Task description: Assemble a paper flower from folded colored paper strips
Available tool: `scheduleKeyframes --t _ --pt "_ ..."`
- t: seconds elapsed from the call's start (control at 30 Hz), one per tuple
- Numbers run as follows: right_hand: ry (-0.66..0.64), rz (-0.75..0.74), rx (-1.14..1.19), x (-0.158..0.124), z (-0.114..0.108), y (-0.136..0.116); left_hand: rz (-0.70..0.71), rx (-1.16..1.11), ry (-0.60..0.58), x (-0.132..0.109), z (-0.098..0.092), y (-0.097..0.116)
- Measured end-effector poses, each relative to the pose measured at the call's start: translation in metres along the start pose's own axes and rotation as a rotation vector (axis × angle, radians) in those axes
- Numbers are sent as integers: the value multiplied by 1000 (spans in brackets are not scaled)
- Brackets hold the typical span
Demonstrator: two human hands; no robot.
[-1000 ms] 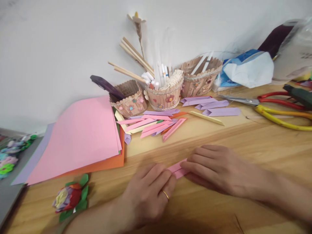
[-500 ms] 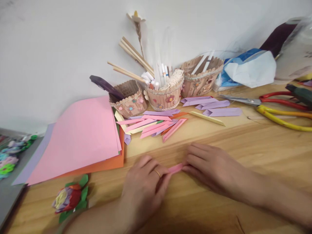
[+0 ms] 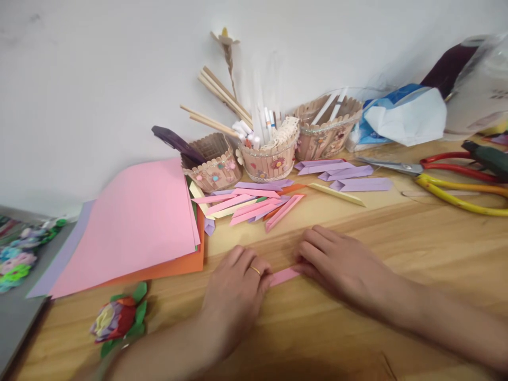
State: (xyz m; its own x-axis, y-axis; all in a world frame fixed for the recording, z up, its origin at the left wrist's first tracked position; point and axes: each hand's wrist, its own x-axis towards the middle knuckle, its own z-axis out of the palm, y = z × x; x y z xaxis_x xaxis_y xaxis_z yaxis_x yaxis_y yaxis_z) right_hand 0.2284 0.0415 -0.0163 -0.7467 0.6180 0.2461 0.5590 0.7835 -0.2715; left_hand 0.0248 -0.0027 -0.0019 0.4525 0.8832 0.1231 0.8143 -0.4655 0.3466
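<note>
A folded pink paper strip (image 3: 284,275) lies flat on the wooden table (image 3: 416,248) between my hands. My left hand (image 3: 236,293), with a ring on one finger, presses its fingertips down on the strip's left end. My right hand (image 3: 341,264) presses its fingers on the right end. Both hands cover most of the strip; only its middle shows.
A pile of folded pink and purple strips (image 3: 254,203) lies behind. Pink and orange sheets (image 3: 135,222) are stacked at left, a paper flower (image 3: 117,320) below them. Stick-built pots (image 3: 270,153) hold sticks and pens. Scissors (image 3: 448,177) and a tissue pack (image 3: 400,114) sit at right.
My left hand slid left along the strip and the right hand shifted slightly back; the visible pink part is now flatter and narrower.
</note>
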Motion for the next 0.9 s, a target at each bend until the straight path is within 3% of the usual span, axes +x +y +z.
scheduleKeyframes --t 0.17,0.33,0.6,0.8,0.9 --pt "18 -16 50 1 1 3 -60 -66 -63 1 0 1" --pt "24 -68 59 1 -1 2 -66 -207 21 3 4 -2" --pt "-33 -165 3 -2 -18 -15 50 -178 150 -1 8 0" --pt "-35 -165 -106 -2 -24 -26 272 -66 314 0 13 4" --pt "-9 -238 -191 -1 -23 -29 291 19 314 1 13 6"
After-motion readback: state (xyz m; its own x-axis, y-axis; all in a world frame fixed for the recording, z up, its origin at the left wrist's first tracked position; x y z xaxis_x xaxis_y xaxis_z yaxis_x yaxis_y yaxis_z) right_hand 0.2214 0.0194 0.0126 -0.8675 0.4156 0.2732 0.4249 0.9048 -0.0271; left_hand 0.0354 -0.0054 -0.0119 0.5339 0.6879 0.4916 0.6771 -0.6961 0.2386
